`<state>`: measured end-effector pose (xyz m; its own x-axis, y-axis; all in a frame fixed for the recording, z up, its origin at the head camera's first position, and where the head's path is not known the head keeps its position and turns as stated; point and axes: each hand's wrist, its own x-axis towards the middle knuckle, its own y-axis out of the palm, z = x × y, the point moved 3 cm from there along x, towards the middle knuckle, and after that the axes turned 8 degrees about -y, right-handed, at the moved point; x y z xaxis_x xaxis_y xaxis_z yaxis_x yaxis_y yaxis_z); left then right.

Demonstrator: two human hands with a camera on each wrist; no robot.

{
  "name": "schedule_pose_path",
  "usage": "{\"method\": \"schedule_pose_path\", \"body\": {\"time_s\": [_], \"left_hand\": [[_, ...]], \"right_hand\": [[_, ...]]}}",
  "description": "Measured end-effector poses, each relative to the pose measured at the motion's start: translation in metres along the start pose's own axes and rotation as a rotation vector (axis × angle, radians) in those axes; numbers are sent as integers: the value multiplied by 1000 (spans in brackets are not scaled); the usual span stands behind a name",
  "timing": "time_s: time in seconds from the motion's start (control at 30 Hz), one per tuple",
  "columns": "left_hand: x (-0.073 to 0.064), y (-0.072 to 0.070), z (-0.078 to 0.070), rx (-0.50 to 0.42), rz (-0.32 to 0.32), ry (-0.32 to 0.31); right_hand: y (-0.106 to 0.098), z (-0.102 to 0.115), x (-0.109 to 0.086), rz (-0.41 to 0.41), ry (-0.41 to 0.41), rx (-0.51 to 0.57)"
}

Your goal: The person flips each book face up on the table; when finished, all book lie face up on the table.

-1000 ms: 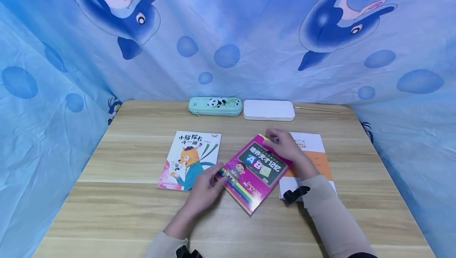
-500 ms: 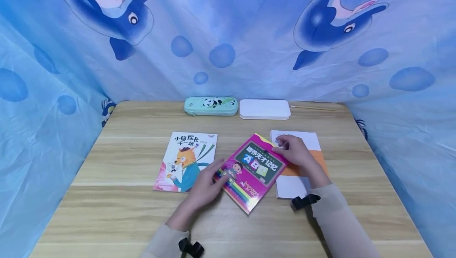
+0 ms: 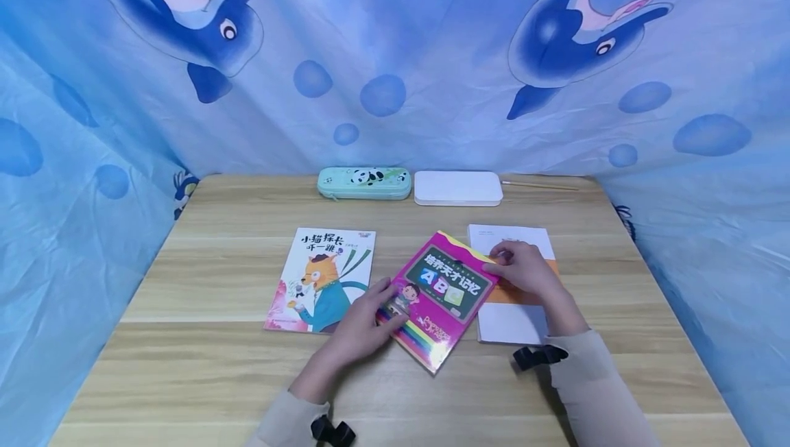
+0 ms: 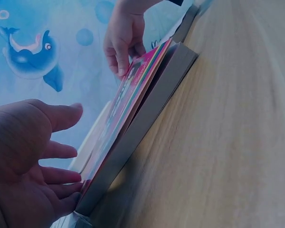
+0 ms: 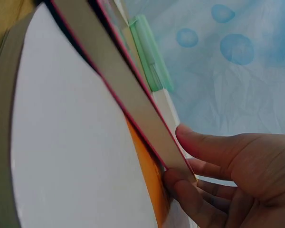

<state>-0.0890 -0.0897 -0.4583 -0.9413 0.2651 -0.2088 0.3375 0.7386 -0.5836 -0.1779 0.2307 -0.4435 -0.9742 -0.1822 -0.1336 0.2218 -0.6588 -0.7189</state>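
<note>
A thick pink book (image 3: 441, 296) with ABC letters on its cover lies slanted, one corner over the white and orange book (image 3: 512, 323). My right hand (image 3: 527, 270) pinches that corner. In the right wrist view, its thumb (image 5: 197, 137) is on the upper cover and fingers reach the underside. At the opposite corner, my left hand (image 3: 361, 327) has its fingertips against the book's edge. Its thumb (image 4: 69, 116) stands apart from the cover in the left wrist view. Left of it lies a picture book (image 3: 321, 275) with an orange cat, its lower right corner hidden behind the hand.
A mint pencil case (image 3: 364, 184) with a panda and a white case (image 3: 458, 188) stand side by side at the table's back. A thin brush (image 3: 543, 186) lies right of them. Behind the wooden table (image 3: 204, 378) hangs a blue dolphin curtain (image 3: 432, 35).
My right hand has slid from near the pink book's top edge to its right corner. The left thumb has shifted slightly right over the book. The other things stay put.
</note>
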Motion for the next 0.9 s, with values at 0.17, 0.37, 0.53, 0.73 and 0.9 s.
{"method": "schedule_pose_path", "body": {"time_s": [0.17, 0.37, 0.53, 0.73, 0.9], "left_hand": [[-7, 1, 2, 44, 33, 38], [-13, 5, 5, 82, 20, 65], [-15, 7, 7, 85, -18, 76], [-15, 9, 9, 62, -71, 82], [-15, 11, 10, 41, -96, 76]], "right_hand": [[4, 1, 6, -22, -15, 28], [10, 5, 16, -63, -47, 5], [14, 10, 25, -74, -77, 23], [25, 17, 38, -67, -129, 12], [31, 22, 46, -57, -171, 6]]}}
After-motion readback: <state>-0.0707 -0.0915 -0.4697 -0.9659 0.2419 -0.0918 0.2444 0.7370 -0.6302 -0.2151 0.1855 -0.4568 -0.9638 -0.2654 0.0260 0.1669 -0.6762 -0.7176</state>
